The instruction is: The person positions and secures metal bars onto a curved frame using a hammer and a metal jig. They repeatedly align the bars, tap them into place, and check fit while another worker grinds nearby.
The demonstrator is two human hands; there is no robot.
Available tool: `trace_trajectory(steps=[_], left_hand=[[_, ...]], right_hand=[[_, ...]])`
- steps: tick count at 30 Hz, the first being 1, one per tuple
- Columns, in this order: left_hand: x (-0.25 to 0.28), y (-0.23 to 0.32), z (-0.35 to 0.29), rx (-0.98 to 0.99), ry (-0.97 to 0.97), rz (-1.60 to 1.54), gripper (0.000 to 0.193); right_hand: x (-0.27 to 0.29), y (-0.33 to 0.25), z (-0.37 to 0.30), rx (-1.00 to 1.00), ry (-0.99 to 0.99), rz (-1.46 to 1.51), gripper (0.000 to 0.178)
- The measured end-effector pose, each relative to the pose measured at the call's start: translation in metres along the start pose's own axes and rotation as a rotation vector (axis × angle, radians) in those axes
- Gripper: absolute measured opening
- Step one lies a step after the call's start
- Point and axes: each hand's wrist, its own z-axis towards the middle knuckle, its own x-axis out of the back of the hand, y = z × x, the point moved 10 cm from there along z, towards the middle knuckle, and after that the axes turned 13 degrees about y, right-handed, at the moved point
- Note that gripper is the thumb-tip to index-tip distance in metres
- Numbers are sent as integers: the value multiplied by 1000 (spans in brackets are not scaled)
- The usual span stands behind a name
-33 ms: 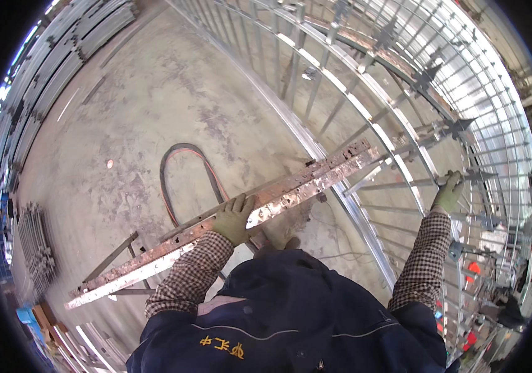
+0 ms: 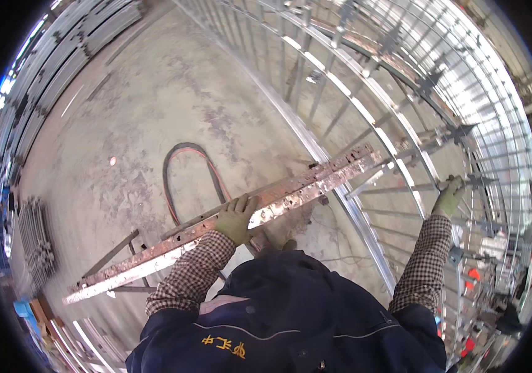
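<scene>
My left hand (image 2: 236,219), in a green work glove, lies across a rusty, pitted metal beam (image 2: 297,194). Its fingers are bent over the beam's far edge; the thumb side is partly hidden. The beam slants from lower left to upper right, and its right end reaches over a silvery metal fence panel (image 2: 360,222). Out to the right, my gloved right hand (image 2: 448,196) is closed around a bar of this panel, close to a dark spear-shaped tip (image 2: 481,180). The panel has parallel pickets joined by long rails.
A black hose with a red line (image 2: 168,180) loops on the concrete floor beyond the beam. Metal stand legs (image 2: 112,253) show under the beam's left part. Stacked metal lengths (image 2: 61,68) lie far left, and bundled bars (image 2: 33,242) below. Red items (image 2: 472,275) are at right.
The view has shifted very slightly. Both hands stay in the same places on the beam and the fence panel.
</scene>
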Motion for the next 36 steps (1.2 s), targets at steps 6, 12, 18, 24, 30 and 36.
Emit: trace_trajectory(steps=[6,12,18,24,30,36], left_hand=[[-1,-6,-11,60,80,-148,98],[2,-5,-9,21,132,-87,96],[0,-11,-9,63,84,-226,97],[12,-2,0,91,72,-103,97],[7,-10,8,58,63,-148,101],[-4,-17,14,98,-2,-137,116]], right_hand=[[-4,-6,20,205,97,-366,51],[-8,-10,0,-79,101,-361,50],[-44,13,29,789,104,-1333,52],[-16,10,13,88,268,-63,54],[-14,-43,-18,-73,288,65,39],[-17,-16,17,-37,302,-87,46]])
